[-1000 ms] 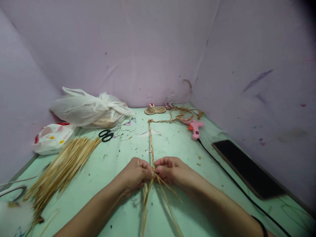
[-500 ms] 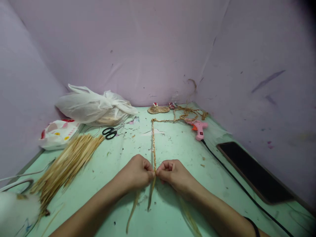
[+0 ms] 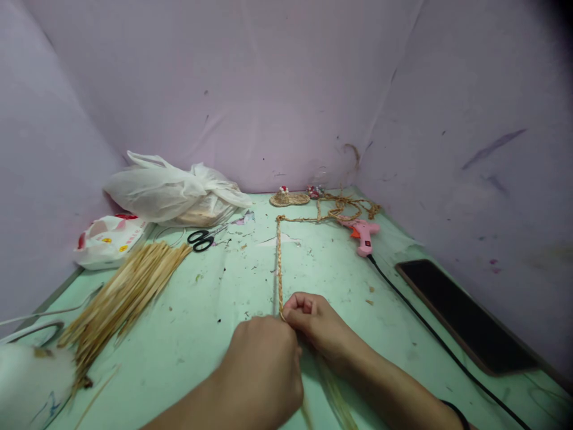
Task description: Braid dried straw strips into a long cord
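Evidently the finest grip belongs to the right hand point(image 3: 321, 325), whose thumb and forefinger are pinched together at the near end of a slim, straw-coloured braid of plant fibre point(image 3: 280, 263); the left hand point(image 3: 264, 364) curls just beside it, knuckles up and blurred, so what its hidden fingertips hold I cannot tell. The braid runs straight away from the fingers to a knobby corner, probably so that a pull keeps the plait firm, while pale, flat, ribbon-like loose strands point(image 3: 335, 394) trail below the right hand, free of the pinch, it seems. Beyond the fingertips, past that corner, a thin tan cord point(image 3: 298, 220) leads rightward towards tangled braided loops point(image 3: 344, 212), near a flat woven-straw ornament point(image 3: 293, 200) topped with red and white beads point(image 3: 283, 190). Right of the fingers lie a pink plastic glue gun with an orange trigger point(image 3: 364, 237) and a black-screened slab with a brown edge point(image 3: 465, 316), perhaps set aside to leave the middle to the hands. Left of them, likely for easy reach, a sheaf of dry golden straw point(image 3: 129, 298) fans across the mint-green, speckled tabletop point(image 3: 179, 340), with black-handled scissors point(image 3: 203, 244) just beyond and a crinkled, translucent white plastic bag point(image 3: 165, 194) farther off.
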The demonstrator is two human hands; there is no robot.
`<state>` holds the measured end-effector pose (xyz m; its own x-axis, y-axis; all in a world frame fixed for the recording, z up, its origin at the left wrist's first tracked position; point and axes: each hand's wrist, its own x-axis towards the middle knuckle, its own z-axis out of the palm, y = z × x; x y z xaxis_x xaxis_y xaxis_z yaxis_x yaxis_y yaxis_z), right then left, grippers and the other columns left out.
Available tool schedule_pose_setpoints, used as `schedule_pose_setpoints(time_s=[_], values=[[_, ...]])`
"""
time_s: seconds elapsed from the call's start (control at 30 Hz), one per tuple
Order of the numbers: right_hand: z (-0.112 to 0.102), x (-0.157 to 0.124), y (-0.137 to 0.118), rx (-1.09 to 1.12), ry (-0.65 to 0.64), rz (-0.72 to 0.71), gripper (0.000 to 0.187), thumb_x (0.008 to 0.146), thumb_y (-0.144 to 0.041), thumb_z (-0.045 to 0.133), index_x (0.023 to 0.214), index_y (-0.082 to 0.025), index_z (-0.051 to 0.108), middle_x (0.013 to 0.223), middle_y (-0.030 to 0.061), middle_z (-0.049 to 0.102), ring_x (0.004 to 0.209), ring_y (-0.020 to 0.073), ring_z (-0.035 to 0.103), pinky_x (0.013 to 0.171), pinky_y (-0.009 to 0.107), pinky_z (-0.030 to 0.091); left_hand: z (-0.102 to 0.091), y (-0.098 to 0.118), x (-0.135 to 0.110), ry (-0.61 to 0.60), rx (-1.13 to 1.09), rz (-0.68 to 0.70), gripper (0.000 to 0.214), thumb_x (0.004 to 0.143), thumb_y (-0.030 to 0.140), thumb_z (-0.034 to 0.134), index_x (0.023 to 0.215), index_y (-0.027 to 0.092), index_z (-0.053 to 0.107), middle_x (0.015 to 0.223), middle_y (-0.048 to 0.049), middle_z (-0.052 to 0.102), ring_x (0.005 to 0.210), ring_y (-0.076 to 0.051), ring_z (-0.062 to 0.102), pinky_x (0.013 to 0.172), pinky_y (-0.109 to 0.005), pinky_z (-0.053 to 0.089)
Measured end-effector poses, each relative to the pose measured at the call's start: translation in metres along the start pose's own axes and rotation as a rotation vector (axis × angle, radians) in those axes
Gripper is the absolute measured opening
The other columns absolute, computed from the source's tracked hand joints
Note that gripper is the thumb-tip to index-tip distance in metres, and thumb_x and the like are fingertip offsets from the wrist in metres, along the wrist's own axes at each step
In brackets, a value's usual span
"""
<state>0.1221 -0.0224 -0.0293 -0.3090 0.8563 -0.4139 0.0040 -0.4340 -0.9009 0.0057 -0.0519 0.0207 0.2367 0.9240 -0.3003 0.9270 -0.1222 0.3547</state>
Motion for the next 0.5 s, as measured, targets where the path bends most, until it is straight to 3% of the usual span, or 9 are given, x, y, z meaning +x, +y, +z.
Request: schedule_pose_setpoints(time_s=[0.07,0.13,0.2,0.27,0.37,0.5], values=[[-0.002,0.000,-0.002,-0.019,-0.036,0.025,0.005,0.057,-0.016,0.052,0.054,-0.016,0.048,0.041,-0.0066,0.039,0.037,0.0038,0.029,0.039,0.020,0.017,-0.011,-0.012,0.010,-0.025,-0.239,-0.063,0.027,0.069,0.033,0.046,0.055,0.013,0.057,0.050,-0.0043,0.052,0.046,-0.013,0.048,0.046,-0.024,0.031],[-0.005,0.000,-0.003,-0.043,-0.072,0.053,0.009,0.059,-0.020,0.053,0.053,-0.016,0.047,0.038,-0.0077,0.035,0.035,0.0033,0.024,0.038,0.020,0.014,-0.017,-0.023,0.021,-0.040,-0.616,-0.216,0.022,0.067,0.031,0.047,0.067,0.013,0.059,0.055,-0.0014,0.054,0.037,-0.009,0.043,0.039,-0.021,0.029],[-0.006,0.001,-0.004,-0.031,-0.112,0.053,0.010,0.060,-0.022,0.052,0.055,-0.016,0.048,0.040,-0.0067,0.038,0.035,0.0035,0.026,0.038,0.020,0.016,-0.015,-0.030,0.029,-0.204,-0.973,-0.262,0.020,0.063,0.027,0.051,0.072,0.011,0.060,0.062,-0.0029,0.057,0.037,-0.007,0.044,0.036,-0.020,0.031],[-0.008,0.003,-0.004,-0.037,-0.136,0.014,0.008,0.060,-0.021,0.052,0.056,-0.015,0.048,0.045,-0.0042,0.045,0.039,0.0044,0.032,0.041,0.020,0.022,-0.007,-0.032,0.032,-0.326,-1.165,-0.270,0.018,0.058,0.023,0.054,0.066,0.008,0.059,0.059,-0.0041,0.057,0.038,-0.007,0.046,0.035,-0.019,0.034],[-0.012,0.006,-0.004,-0.191,-0.152,-0.054,0.005,0.061,-0.019,0.050,0.058,-0.015,0.048,0.050,-0.0024,0.049,0.043,0.0054,0.034,0.044,0.019,0.025,0.005,-0.029,0.034,-0.278,-1.146,-0.314,0.011,0.054,0.021,0.056,0.051,0.010,0.053,0.043,-0.0008,0.049,0.032,-0.008,0.042,0.031,-0.019,0.033],[-0.019,0.004,-0.005,-0.508,-0.150,-0.174,0.004,0.066,-0.016,0.046,0.063,-0.015,0.049,0.053,-0.0019,0.049,0.047,0.0070,0.036,0.046,0.019,0.026,0.010,-0.027,0.038,-0.238,-1.012,-0.316,0.010,0.052,0.017,0.051,0.043,0.015,0.045,0.033,0.0034,0.040,0.026,-0.007,0.032,0.026,-0.019,0.021]])
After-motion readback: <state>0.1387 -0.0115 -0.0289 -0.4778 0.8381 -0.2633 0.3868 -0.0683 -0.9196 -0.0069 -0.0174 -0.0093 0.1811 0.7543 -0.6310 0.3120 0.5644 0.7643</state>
